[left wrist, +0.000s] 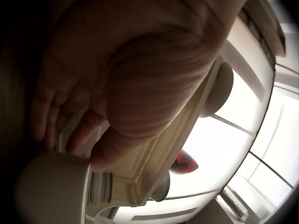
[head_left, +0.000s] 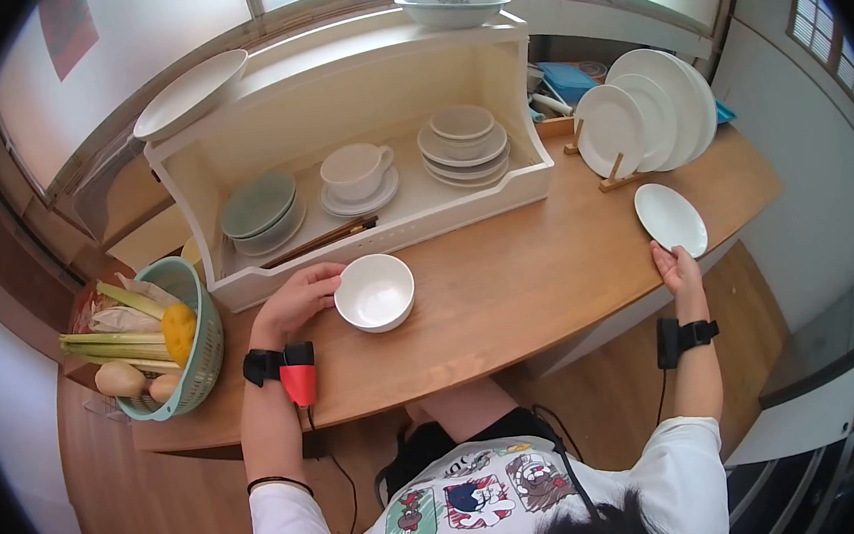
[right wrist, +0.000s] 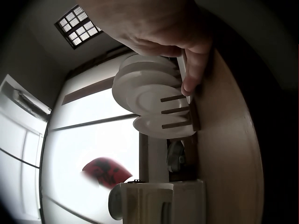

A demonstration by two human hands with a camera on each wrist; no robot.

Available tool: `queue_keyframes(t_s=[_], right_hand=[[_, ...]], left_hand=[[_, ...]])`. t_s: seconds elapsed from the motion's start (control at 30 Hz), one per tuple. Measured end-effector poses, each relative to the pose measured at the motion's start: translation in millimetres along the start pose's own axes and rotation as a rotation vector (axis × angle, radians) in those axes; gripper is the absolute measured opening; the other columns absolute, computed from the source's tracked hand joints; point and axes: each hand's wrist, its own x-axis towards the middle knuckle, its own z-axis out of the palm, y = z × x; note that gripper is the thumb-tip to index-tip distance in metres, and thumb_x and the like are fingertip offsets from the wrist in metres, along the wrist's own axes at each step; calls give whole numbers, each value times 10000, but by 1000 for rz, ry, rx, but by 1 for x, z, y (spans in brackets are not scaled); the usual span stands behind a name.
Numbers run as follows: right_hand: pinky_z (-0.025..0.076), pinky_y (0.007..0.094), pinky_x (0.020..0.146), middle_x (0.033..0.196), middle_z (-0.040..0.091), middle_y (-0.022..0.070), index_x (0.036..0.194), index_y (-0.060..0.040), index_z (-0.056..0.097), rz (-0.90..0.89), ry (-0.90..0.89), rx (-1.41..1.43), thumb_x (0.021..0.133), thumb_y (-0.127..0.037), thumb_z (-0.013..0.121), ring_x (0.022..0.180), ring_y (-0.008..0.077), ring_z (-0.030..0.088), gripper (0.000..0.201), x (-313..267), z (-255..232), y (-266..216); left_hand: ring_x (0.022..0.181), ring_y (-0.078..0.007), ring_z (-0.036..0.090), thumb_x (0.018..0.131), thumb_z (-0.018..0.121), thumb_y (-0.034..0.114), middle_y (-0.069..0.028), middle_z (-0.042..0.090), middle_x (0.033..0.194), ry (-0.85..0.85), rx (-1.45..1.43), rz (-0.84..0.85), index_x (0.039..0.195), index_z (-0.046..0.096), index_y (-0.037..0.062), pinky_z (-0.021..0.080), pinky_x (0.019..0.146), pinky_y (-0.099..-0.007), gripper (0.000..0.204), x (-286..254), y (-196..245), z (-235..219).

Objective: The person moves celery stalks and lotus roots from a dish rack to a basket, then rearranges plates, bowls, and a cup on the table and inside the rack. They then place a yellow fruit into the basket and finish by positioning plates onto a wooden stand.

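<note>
A white bowl sits upright on the table, and my left hand touches its left side with relaxed fingers. In the left wrist view the thumb of the left hand meets the rim of the bowl; the other fingertips are partly in shadow beside it. My right hand pinches the near edge of a small white oval-looking plate at the table's right side. From the right wrist, the hand hides most of that plate, with one digit over its edge.
Behind the bowl stands a cream shelf with bowls, a cup, saucers and chopsticks. A green basket of vegetables is at the left. White plates stand in a wooden rack beyond the small plate. The table's front edge curves near the body.
</note>
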Motion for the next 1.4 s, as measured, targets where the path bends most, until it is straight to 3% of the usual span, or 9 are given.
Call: queue_keyframes(t_s=[0.17, 0.53, 0.9, 0.97, 1.1, 1.2, 1.4], right_hand=[[553, 330, 721, 1021, 529, 279, 1096, 103, 340, 19, -26, -59, 888, -61, 349, 891, 327, 593, 265, -47, 16, 20], [542, 311, 702, 967, 546, 266, 1071, 153, 367, 235, -342, -361, 881, -74, 366, 863, 298, 605, 297, -140, 77, 66], [554, 289, 645, 910, 572, 214, 1018, 111, 420, 427, -420, -518, 878, -81, 411, 778, 258, 626, 238, -157, 107, 75], [554, 292, 656, 951, 551, 244, 1044, 154, 387, 434, -437, -547, 872, -65, 382, 801, 291, 623, 278, -158, 108, 75], [551, 275, 621, 907, 570, 217, 1013, 141, 423, 374, -460, -530, 853, -61, 397, 742, 261, 629, 259, -161, 111, 77], [502, 216, 506, 743, 595, 137, 939, 102, 499, 218, -430, -515, 818, -65, 428, 573, 164, 596, 218, -160, 111, 83], [452, 187, 434, 682, 587, 105, 899, 87, 520, 107, -535, -456, 807, -56, 437, 509, 119, 569, 190, -165, 132, 54]], left_hand=[[976, -138, 526, 839, 559, 152, -72, 543, 1066, 12, -2, -3, 1117, 486, -21, 420, 883, -277, 335, 1, -1, 3], [970, -141, 530, 835, 556, 132, -88, 537, 1079, -10, -1, 30, 1136, 463, -45, 430, 868, -272, 361, 2, -2, 3], [938, -121, 531, 824, 568, 144, -67, 547, 1051, -2, 26, 46, 1145, 465, -32, 427, 844, -252, 380, 3, -5, -1], [931, -116, 531, 823, 568, 139, -61, 551, 1041, 9, 21, 42, 1142, 468, -26, 427, 841, -249, 373, 2, -5, 0], [914, -104, 534, 819, 571, 132, -48, 560, 1021, 16, 43, 51, 1126, 483, -12, 430, 831, -244, 351, -2, -1, 5], [915, -102, 535, 818, 573, 120, -41, 565, 1018, 23, 28, 49, 1115, 490, -5, 433, 829, -245, 332, 1, -7, -1], [930, -105, 531, 818, 577, 114, -42, 563, 1046, 14, 10, 20, 1130, 495, -1, 428, 840, -245, 343, 0, -3, 1]])
